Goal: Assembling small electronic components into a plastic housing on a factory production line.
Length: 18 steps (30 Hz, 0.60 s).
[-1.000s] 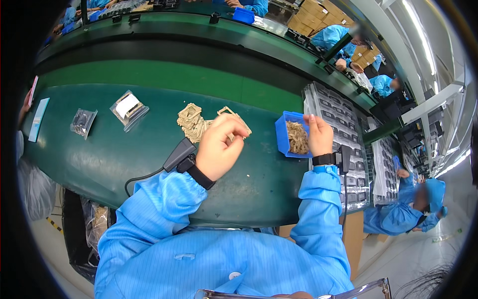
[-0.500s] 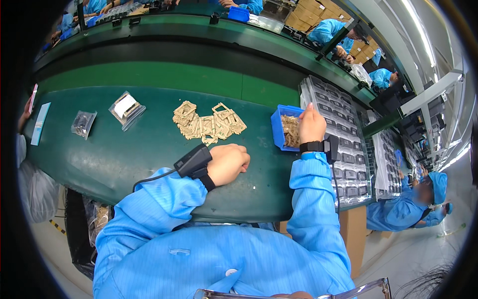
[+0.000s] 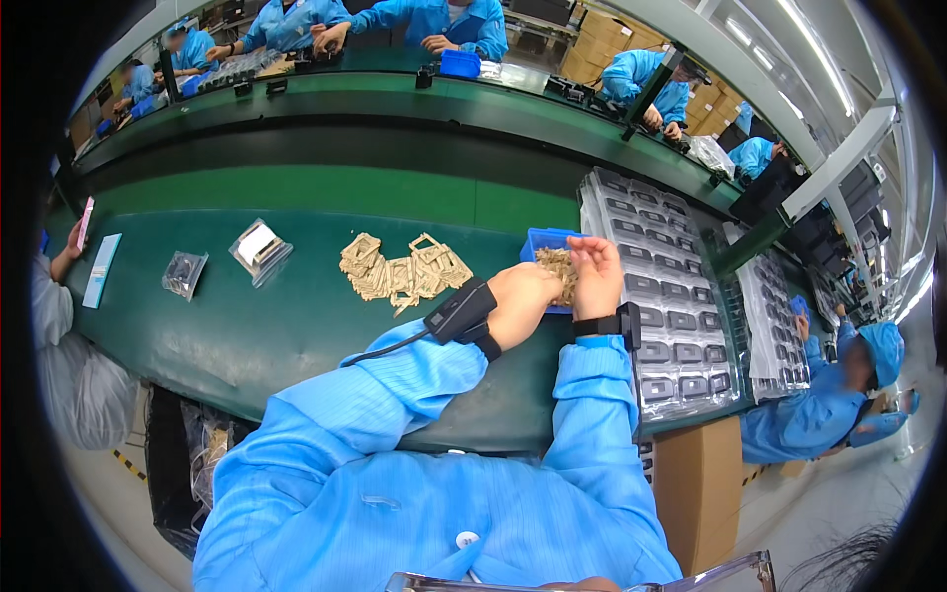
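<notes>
My left hand (image 3: 523,299) reaches to the near left edge of a blue plastic bin (image 3: 541,240), its back turned up and its fingers bent together; the fingertips are hidden. Small tan, crumpled-looking pieces (image 3: 555,261) fill the bin. My right hand (image 3: 598,276) is over the bin's right side, fingers curled in close to the left fingers. Whatever either hand holds is too small or hidden to make out. Left of the bin, a loose pile of flat tan rectangular frames (image 3: 404,274) lies on the green table (image 3: 326,335).
Clear trays of dark rectangular parts (image 3: 681,321) are stacked at the right. Two clear bags (image 3: 261,252) (image 3: 184,273) lie at the left, near a light-blue strip (image 3: 102,269). A cardboard box (image 3: 698,483) stands below the trays. Co-workers in blue (image 3: 459,30) work across the line.
My left hand has moved right from the table to the bin. My right hand has shifted slightly left and down, its fingers now curled toward the left hand.
</notes>
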{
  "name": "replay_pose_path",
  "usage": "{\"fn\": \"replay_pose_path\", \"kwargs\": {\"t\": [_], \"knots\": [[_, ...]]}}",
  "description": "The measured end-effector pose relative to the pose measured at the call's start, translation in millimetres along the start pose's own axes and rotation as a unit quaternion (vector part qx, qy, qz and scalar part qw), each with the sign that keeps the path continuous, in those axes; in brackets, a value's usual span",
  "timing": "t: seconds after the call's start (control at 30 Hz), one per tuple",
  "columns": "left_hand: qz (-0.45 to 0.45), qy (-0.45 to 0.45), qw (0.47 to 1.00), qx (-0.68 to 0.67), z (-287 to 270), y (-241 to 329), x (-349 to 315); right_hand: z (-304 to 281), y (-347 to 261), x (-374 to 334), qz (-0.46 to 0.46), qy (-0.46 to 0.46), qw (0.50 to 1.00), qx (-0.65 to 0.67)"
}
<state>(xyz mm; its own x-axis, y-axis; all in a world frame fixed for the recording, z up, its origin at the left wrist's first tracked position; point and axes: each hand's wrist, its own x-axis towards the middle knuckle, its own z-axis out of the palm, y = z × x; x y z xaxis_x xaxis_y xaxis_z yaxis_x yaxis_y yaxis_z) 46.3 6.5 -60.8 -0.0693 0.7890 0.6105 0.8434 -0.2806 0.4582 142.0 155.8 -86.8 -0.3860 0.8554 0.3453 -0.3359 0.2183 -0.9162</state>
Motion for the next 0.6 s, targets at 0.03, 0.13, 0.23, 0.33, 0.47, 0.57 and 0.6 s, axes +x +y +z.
{"fn": "replay_pose_path", "kwargs": {"t": [0.03, 0.13, 0.23, 0.33, 0.47, 0.57, 0.6], "knots": [[0.018, 0.007, 1.000, 0.017, 2, -1, 3, 0, -6, -4, -0.005, -0.002, 1.000, -0.026], [0.011, 0.004, 0.998, 0.054, 5, -4, 4, -6, -6, -8, -0.153, 0.046, 0.980, -0.121], [0.012, -0.005, 0.995, 0.098, 1, -4, 3, -10, -23, -17, -0.156, 0.067, 0.957, -0.234], [0.076, 0.088, 0.988, 0.106, -7, 13, -1, -25, -17, -14, -0.101, 0.061, 0.959, -0.258], [0.003, -0.017, 0.992, 0.125, -59, 0, -27, -14, -28, -18, -0.062, 0.042, 0.997, -0.029], [-0.105, 0.019, 0.982, 0.154, -99, -26, -42, -2, -34, -24, 0.009, 0.072, 0.995, 0.071], [-0.132, 0.061, 0.978, 0.148, -111, -34, -48, 1, -33, -26, 0.012, 0.073, 0.995, 0.073]]}}
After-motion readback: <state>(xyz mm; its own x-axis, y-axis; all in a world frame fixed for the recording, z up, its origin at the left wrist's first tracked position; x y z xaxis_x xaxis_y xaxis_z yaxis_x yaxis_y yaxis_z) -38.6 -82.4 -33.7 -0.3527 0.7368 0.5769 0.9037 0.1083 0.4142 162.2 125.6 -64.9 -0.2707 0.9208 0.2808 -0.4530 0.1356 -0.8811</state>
